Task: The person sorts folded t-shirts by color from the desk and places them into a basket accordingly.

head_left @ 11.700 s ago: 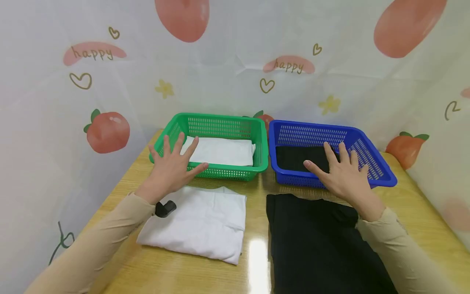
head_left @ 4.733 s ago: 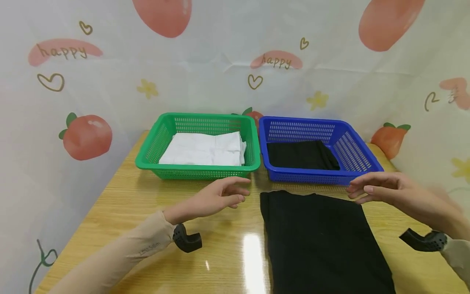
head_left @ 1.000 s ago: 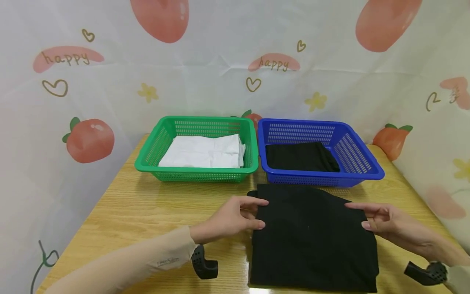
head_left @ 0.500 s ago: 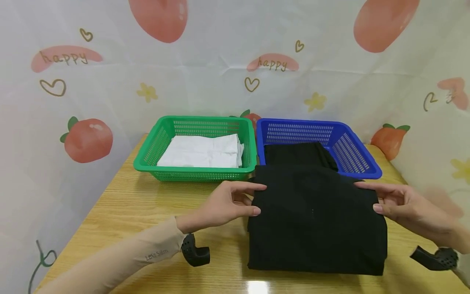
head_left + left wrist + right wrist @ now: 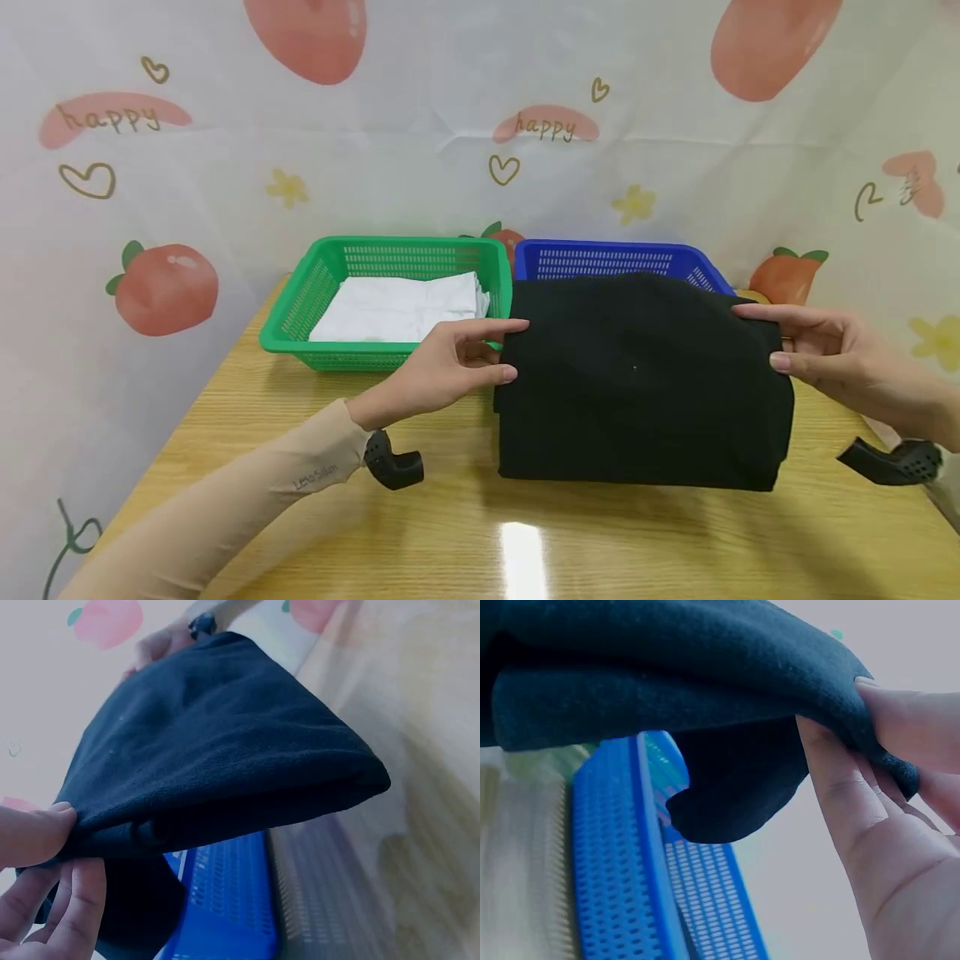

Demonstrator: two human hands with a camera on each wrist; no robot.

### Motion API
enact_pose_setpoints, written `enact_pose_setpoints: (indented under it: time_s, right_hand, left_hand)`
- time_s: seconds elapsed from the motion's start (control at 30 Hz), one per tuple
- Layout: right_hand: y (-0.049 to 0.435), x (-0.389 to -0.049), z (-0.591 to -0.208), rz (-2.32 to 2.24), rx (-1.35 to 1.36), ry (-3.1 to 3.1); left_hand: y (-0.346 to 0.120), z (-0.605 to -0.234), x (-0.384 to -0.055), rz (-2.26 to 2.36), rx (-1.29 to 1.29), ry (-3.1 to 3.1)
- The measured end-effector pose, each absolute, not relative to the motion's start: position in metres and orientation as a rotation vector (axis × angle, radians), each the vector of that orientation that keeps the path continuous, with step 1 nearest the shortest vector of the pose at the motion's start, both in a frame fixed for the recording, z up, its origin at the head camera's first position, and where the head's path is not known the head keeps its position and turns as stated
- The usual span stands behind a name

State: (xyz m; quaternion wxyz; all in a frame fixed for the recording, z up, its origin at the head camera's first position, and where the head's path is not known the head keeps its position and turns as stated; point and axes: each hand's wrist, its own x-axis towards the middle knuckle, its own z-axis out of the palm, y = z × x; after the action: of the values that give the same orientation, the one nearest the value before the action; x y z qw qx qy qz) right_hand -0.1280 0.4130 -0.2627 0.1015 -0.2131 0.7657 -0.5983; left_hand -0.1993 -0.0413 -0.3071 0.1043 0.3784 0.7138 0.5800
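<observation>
A folded black garment (image 5: 641, 383) hangs in the air between my two hands, in front of and partly over the blue basket (image 5: 600, 250). My left hand (image 5: 438, 367) pinches its left edge, thumb on the near face. My right hand (image 5: 847, 358) grips the right edge the same way. In the left wrist view the cloth (image 5: 225, 742) shows several folded layers, and the blue basket (image 5: 229, 900) lies below it. From the right wrist, a loose flap of the cloth (image 5: 735, 780) droops above the basket (image 5: 619, 862). The garment hides most of the basket's inside.
A green basket (image 5: 288, 343) with folded white cloth (image 5: 397, 308) stands at the left, against the blue one. Both rest on a wooden table (image 5: 315, 533), before a printed backdrop (image 5: 420, 150). Black wrist cameras (image 5: 393, 462) are strapped to both wrists.
The white garment went from the table into the green basket earlier. Since then both hands have taken the black garment, folded smaller, and lifted it off the table toward the blue basket.
</observation>
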Motion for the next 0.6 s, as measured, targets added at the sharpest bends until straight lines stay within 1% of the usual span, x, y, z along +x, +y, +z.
enact_pose_setpoints:
  time_s: [0.13, 0.37, 0.6]
  right_hand:
    - [0.416, -0.139, -0.258, -1.78, -0.637, 2.265]
    - [0.425, -0.17, -0.247, -1.873, -0.674, 2.193]
    - [0.435, -0.204, -0.237, -1.839, -0.601, 2.182]
  left_hand:
    - [-0.036, -0.306, -0.213, 1.711, 1.143, 2.136]
    - [-0.016, -0.298, -0.241, 1.688, 1.14, 2.219]
    - [0.009, -0.292, -0.279, 1.706, 1.011, 2.219]
